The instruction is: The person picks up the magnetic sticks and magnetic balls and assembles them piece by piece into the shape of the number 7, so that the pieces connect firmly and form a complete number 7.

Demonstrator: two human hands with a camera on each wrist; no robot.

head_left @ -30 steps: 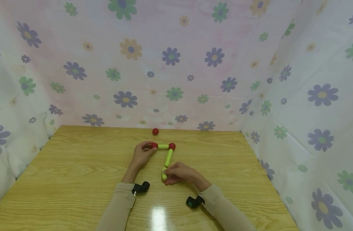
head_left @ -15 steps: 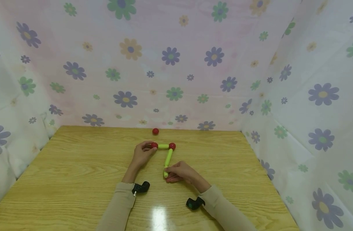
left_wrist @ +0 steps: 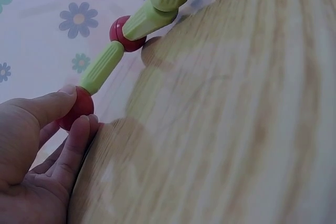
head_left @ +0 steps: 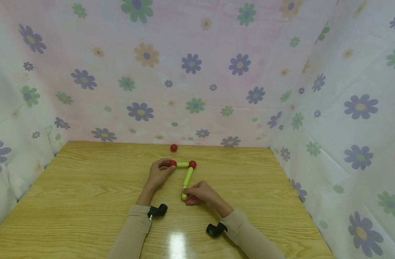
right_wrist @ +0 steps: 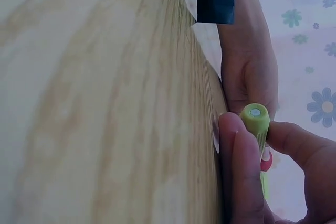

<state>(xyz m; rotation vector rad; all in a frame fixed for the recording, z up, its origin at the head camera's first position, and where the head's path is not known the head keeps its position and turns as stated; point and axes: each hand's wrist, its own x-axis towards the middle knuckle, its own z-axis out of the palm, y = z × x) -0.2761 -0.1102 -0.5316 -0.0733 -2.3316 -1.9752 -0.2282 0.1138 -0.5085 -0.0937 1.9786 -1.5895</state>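
My left hand [head_left: 159, 173] pinches a red ball [left_wrist: 79, 109] between thumb and fingertips. From that ball a short yellow-green stick [head_left: 183, 164] runs right to a second red ball [head_left: 192, 164]. Another yellow-green stick [head_left: 188, 177] comes from the second ball toward me. My right hand [head_left: 203, 193] pinches a further yellow-green stick [head_left: 184, 196], roughly in line with that one and right at its near end. In the right wrist view, a silvery round disc [right_wrist: 255, 113] shows in the held stick's end. These look like magnetic building sticks and balls.
A loose red ball [head_left: 174, 147] sits near the back edge of the wooden table [head_left: 87, 201]. Flower-patterned cloth [head_left: 191, 82] hangs behind the table and along both sides. Black wrist cameras [head_left: 157, 209] stick out from both sleeves.
My right hand has moved its stick slightly away from me, bringing it against the near end of the other stick and more in line. My left hand has stayed in place on its ball.
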